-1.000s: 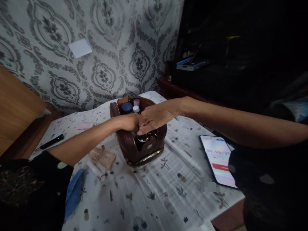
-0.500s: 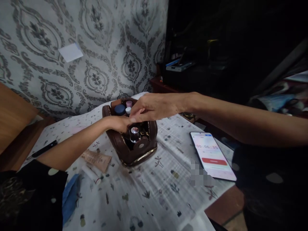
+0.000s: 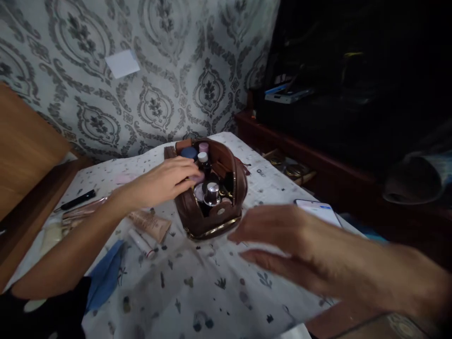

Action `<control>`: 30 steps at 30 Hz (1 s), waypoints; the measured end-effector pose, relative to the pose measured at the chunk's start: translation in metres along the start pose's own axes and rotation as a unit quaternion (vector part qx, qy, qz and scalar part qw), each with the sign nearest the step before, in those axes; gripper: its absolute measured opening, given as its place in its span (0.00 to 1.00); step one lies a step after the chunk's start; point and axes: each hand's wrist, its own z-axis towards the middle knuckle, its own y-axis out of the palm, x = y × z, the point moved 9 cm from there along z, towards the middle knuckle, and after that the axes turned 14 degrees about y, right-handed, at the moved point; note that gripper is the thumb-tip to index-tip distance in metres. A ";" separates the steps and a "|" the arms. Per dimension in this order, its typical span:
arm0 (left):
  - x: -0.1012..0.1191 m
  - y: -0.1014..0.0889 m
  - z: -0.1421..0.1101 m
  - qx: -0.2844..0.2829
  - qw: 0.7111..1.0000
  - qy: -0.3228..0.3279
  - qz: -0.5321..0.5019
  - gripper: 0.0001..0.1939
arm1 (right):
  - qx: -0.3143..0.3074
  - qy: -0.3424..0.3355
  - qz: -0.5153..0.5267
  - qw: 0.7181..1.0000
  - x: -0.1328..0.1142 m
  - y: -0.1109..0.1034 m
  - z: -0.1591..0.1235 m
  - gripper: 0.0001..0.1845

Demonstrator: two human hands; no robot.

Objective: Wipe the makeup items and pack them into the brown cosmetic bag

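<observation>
The probably pliant brown leathery bag is best side-gripped. The right hand is half-spread, empty; the left hand is curled, hold unclear.

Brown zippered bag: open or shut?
Open. The brown leather-look zippered bag has its gold-toned zip parted, and a white-capped dark bottle shows inside.

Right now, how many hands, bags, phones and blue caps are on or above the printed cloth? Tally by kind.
Hands: 2, left hand and right hand
Bags: 1 bag
Phones: 1 phone, partly hidden
Blue caps: 1 blue cap
Total: 5
</observation>
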 end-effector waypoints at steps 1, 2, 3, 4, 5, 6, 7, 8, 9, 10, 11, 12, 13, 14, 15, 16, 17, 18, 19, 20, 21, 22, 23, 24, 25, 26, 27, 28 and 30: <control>0.005 -0.003 -0.012 0.045 0.999 -0.007 0.011 0.19 | -0.025 0.017 0.010 1.000 0.003 0.020 -0.006 0.12; 0.008 -0.003 -0.025 0.083 0.996 -0.021 0.015 0.20 | -0.047 0.025 0.023 0.998 0.004 0.040 -0.012 0.13; 0.011 -0.002 -0.039 0.115 0.993 -0.038 0.014 0.20 | -0.080 0.044 0.039 0.995 0.007 0.061 -0.016 0.13; 0.012 0.001 -0.054 0.140 0.988 -0.058 0.011 0.20 | -0.112 0.056 0.055 0.991 0.008 0.083 -0.019 0.13; 0.012 0.006 -0.069 0.156 0.984 -0.081 0.007 0.20 | -0.126 0.068 0.072 0.987 0.009 0.100 -0.020 0.13; 0.012 0.012 -0.084 0.170 0.980 -0.100 0.003 0.19 | -0.133 0.078 0.087 0.984 0.009 0.114 -0.019 0.13; 0.011 0.020 -0.099 0.179 0.976 -0.120 0.000 0.19 | -0.142 0.084 0.103 0.981 0.008 0.126 -0.016 0.14; 0.009 0.029 -0.114 0.181 0.974 -0.136 -0.003 0.18 | -0.153 0.087 0.115 0.978 0.006 0.137 -0.012 0.14; 0.007 0.038 -0.128 0.182 0.972 -0.147 -0.004 0.18 | -0.167 0.090 0.121 0.974 0.003 0.147 -0.007 0.14; 0.002 0.048 -0.142 0.181 0.969 -0.171 -0.005 0.18 | -0.179 0.093 0.123 0.972 0.000 0.154 0.000 0.13; -0.002 0.056 -0.156 0.183 0.965 -0.188 -0.006 0.18 | -0.191 0.093 0.121 0.970 -0.004 0.160 0.008 0.13; -0.005 0.065 -0.167 0.183 0.963 -0.199 -0.008 0.18 | -0.203 0.089 0.119 0.968 -0.010 0.165 0.015 0.13; -0.008 0.071 -0.178 0.186 0.961 -0.206 -0.007 0.18 | -0.212 0.081 0.116 0.967 -0.016 0.170 0.023 0.13; -0.010 0.075 -0.187 0.192 0.959 -0.210 -0.003 0.18 | -0.217 0.070 0.115 0.967 -0.022 0.174 0.031 0.13; -0.013 0.078 -0.196 0.199 0.956 -0.214 0.003 0.18 | -0.218 0.056 0.116 0.967 -0.029 0.177 0.038 0.13; -0.016 0.079 -0.204 0.210 0.953 -0.220 0.010 0.18 | -0.217 0.042 0.119 0.968 -0.037 0.181 0.045 0.13; -0.019 0.078 -0.213 0.224 0.947 -0.230 0.018 0.17 | -0.215 0.027 0.126 0.968 -0.044 0.186 0.051 0.13; -0.022 0.076 -0.222 0.242 0.939 -0.245 0.026 0.17 | -0.211 0.011 0.135 0.968 -0.051 0.191 0.057 0.13; -0.025 0.073 -0.231 0.262 0.928 -0.262 0.033 0.16 | -0.203 0.000 0.148 0.968 -0.057 0.196 0.064 0.12; -0.028 0.071 -0.240 0.283 0.916 -0.281 0.039 0.16 | -0.186 -0.004 0.162 0.969 -0.060 0.200 0.071 0.11; -0.031 0.070 -0.248 0.303 0.904 -0.299 0.043 0.15 | -0.156 0.001 0.176 0.972 -0.060 0.202 0.078 0.11; -0.033 0.070 -0.255 0.321 0.892 -0.316 0.046 0.14 | -0.112 0.014 0.188 0.976 -0.056 0.202 0.086 0.11; -0.034 0.072 -0.260 0.335 0.882 -0.329 0.046 0.14 | -0.060 0.029 0.197 0.978 -0.050 0.201 0.093 0.11; -0.033 0.074 -0.263 0.344 0.876 -0.334 0.044 0.13 | -0.005 0.041 0.202 0.979 -0.043 0.198 0.099 0.11; -0.032 0.078 -0.262 0.349 0.876 -0.330 0.041 0.13 | 0.042 0.047 0.203 0.977 -0.036 0.196 0.102 0.11; -0.030 0.081 -0.260 0.347 0.882 -0.317 0.039 0.12 | 0.079 0.045 0.200 0.976 -0.030 0.195 0.103 0.11; -0.026 0.084 -0.255 0.342 0.890 -0.298 0.038 0.12 | 0.101 0.038 0.191 0.976 -0.025 0.196 0.104 0.11; -0.022 0.087 -0.249 0.332 0.902 -0.275 0.037 0.12 | 0.113 0.030 0.178 0.977 -0.021 0.197 0.104 0.10; -0.014 0.092 -0.236 0.297 0.927 -0.229 0.032 0.13 | 0.112 0.015 0.148 0.983 -0.016 0.201 0.102 0.10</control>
